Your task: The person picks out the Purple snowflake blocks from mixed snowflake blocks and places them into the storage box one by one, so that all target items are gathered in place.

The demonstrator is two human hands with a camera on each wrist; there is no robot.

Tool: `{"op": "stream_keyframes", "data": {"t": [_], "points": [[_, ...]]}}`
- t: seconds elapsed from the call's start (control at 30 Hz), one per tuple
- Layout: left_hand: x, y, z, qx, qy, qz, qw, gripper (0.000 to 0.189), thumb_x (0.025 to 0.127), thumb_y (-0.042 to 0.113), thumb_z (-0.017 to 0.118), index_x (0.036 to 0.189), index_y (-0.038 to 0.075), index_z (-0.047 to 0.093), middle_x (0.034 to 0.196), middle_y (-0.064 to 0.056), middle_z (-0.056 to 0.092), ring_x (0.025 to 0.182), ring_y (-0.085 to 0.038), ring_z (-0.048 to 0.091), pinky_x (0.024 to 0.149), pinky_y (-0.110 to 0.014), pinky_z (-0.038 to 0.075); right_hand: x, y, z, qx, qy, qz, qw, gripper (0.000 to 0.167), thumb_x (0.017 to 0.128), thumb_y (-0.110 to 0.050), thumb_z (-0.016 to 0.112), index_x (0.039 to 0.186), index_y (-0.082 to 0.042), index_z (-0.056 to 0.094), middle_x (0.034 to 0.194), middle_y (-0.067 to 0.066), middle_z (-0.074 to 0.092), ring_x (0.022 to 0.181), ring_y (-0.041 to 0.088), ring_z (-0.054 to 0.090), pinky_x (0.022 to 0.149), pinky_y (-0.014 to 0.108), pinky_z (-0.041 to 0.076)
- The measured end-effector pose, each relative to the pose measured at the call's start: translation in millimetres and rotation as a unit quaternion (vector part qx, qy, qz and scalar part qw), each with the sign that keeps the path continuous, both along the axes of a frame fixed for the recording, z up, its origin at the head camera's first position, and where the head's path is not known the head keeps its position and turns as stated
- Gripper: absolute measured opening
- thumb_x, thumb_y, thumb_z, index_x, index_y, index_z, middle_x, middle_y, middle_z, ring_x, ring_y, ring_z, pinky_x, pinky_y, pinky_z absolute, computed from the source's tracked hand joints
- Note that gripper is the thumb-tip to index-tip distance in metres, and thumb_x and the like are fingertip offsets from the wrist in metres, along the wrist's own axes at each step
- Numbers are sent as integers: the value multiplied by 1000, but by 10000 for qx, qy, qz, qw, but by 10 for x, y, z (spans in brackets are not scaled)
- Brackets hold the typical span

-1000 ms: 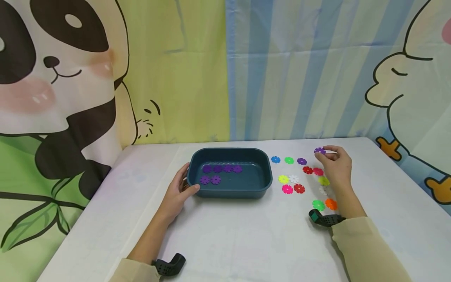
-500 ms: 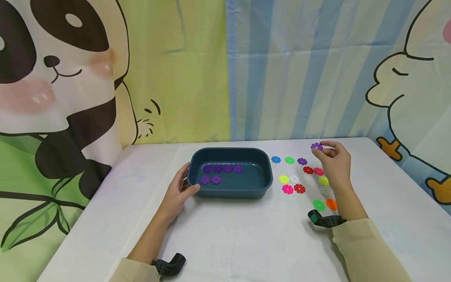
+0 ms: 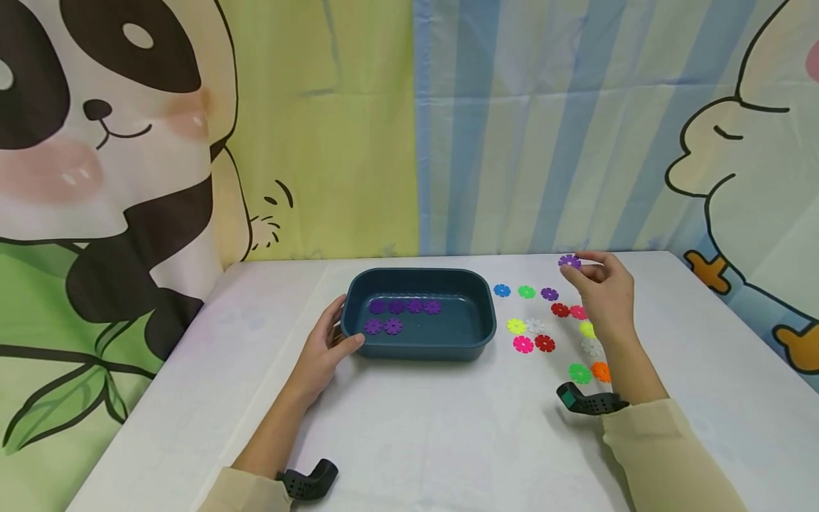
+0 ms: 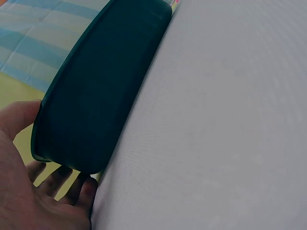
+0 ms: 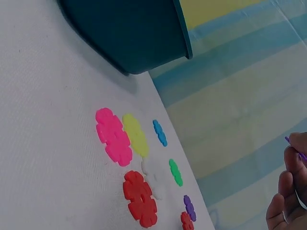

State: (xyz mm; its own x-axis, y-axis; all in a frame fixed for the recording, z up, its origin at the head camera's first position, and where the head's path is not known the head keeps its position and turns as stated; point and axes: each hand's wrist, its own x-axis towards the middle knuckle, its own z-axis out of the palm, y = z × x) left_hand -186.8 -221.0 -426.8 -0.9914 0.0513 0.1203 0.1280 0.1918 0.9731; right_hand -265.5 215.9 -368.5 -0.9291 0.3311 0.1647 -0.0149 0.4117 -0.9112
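My left hand (image 3: 324, 346) holds the left end of a dark teal plastic tub (image 3: 422, 352), thumb at the rim and fingers around the end wall. The left wrist view shows the same hand (image 4: 43, 187) at the tub's end. Two rows of purple snowflake discs (image 3: 393, 326) lie inside the tub. Off to the right, my right hand (image 3: 606, 295) pinches a purple snowflake disc (image 3: 569, 262) between thumb and fingertips, raised above the table's far edge. In the right wrist view, only a sliver of that disc shows by the fingers (image 5: 288, 187).
Right of the tub, loose snowflake discs lie on the white table (image 3: 448, 434): a blue one (image 3: 502, 290), a pink one (image 3: 523, 344), a red one (image 3: 545, 343), a green one (image 3: 579, 373) and several others. A curtain (image 3: 512, 142) hangs behind.
My right hand has lifted the purple disc and moved it slightly left. The left hand and the tub have stayed in place.
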Motion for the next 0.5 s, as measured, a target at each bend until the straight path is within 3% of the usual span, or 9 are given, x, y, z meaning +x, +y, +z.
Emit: {"op": "stream_keyframes", "data": {"t": [0.1,0.3,0.43,0.5], "points": [[1,0,5,7,-7,3,10000,81,97,17,68,165,20,25,167,-12,34,150,-32,40,108,-14,37,13,-14,22,-8,48,69,10000,55,96,-47,70,141,-19,57,95,-13,62,96,9,55,75,12,50],[0,5,9,12,23,0,10000,80,97,16,67,165,18,24,167,-13,33,150,-33,39,122,-45,32,40,-46,65,-27,138,206,9997,53,95,-47,72,138,-19,60,94,-12,63,95,9,57,76,11,50],[1,4,10,16,-6,11,10000,81,97,16,67,165,19,24,167,-12,34,150,-33,40,119,-33,35,60,-75,98,-46,178,238,9995,51,95,-46,73,137,-20,60,93,-13,63,94,8,58,77,12,51],[1,1,8,27,-16,5,10000,81,96,16,67,165,19,24,167,-12,34,150,-32,40,113,-20,37,74,-93,118,-36,186,254,9995,52,95,-46,73,138,-20,60,93,-13,63,94,8,58,77,12,51]]}}
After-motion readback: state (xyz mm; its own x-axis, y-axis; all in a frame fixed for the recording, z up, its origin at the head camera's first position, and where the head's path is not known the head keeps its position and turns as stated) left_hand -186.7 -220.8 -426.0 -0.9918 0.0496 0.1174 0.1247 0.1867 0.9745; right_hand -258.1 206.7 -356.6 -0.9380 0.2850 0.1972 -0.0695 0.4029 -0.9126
